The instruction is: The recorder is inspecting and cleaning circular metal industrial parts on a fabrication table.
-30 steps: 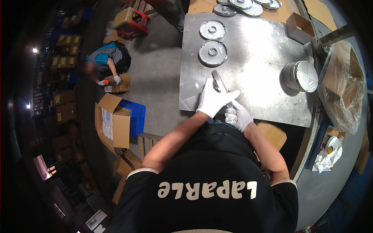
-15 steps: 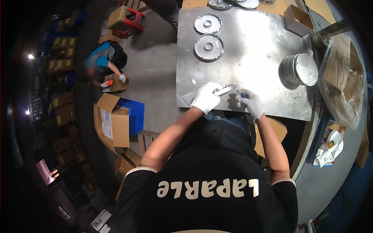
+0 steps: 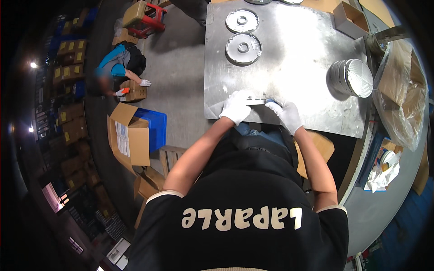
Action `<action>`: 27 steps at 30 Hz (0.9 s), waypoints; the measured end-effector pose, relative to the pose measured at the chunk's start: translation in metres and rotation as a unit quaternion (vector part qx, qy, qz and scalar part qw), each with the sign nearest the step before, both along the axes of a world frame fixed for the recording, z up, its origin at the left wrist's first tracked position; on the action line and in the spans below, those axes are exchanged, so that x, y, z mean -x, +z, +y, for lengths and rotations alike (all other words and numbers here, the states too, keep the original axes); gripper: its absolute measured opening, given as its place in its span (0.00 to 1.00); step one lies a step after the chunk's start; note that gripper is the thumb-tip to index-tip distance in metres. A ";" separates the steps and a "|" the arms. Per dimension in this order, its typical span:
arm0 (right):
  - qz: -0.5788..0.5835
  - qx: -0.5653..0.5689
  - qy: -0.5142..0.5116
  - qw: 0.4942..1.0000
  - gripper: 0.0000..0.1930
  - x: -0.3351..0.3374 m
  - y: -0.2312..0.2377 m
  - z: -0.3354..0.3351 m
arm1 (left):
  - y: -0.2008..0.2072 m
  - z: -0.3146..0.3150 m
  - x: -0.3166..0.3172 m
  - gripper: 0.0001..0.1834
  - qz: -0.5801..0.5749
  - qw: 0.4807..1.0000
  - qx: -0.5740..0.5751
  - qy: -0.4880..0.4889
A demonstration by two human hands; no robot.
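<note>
White lettering (image 3: pixel 242 219), part (image 3: pixel 256 102) between hands (image 3: pixel 236 109)

The left hand (image 3: pixel 236 108) and right hand (image 3: pixel 288 117) wear plain white; the slim part (image 3: pixel 256 102) between them is pale silver, like the table (image 3: pixel 221 81) and discs (image 3: pixel 243 48) (from where I stand, the stack (image 3: pixel 350 77) has a finely patterned top). Black shirt (image 3: pixel 242 185), cream trim (image 3: pixel 162 194) and lettering (image 3: pixel 245 219); blue crate (image 3: pixel 157 128); red stool (image 3: pixel 153 21).

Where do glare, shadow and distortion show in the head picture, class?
Head view: white glare washes out much of the grey metal tabletop; shadows fall beside the silver cylindrical stack and below the thin silver piece; the grey side surface bows outward.
</note>
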State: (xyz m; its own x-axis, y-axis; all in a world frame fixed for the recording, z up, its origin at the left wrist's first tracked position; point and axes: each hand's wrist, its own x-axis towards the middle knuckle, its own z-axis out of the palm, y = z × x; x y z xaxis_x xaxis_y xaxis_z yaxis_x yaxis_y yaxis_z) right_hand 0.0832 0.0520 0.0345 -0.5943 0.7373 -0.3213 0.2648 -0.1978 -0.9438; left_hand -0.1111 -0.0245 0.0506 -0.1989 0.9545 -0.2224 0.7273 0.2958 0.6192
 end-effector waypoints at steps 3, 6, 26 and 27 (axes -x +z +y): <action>0.054 0.013 0.023 0.998 0.18 0.013 0.015 0.000 | -0.015 -0.001 0.011 0.15 0.046 0.998 -0.012 -0.045; 0.046 0.088 0.040 0.994 0.13 0.021 0.012 0.005 | -0.017 -0.003 0.013 0.16 0.068 0.994 -0.013 -0.088; -0.040 0.050 0.085 0.994 0.09 0.036 -0.006 0.018 | -0.024 0.008 0.020 0.12 0.055 0.994 0.041 -0.088; -0.039 0.051 0.084 0.994 0.09 0.041 0.004 0.021 | -0.022 0.012 0.019 0.13 0.075 0.992 0.063 -0.084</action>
State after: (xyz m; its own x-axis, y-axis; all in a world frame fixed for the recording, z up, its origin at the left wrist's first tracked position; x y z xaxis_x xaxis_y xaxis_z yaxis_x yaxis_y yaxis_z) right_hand 0.0425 0.0727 0.0389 -0.6762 0.5915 -0.4392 0.3739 -0.2382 -0.8964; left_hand -0.1305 -0.0125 0.0283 -0.0796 0.9433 -0.3223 0.8537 0.2314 0.4665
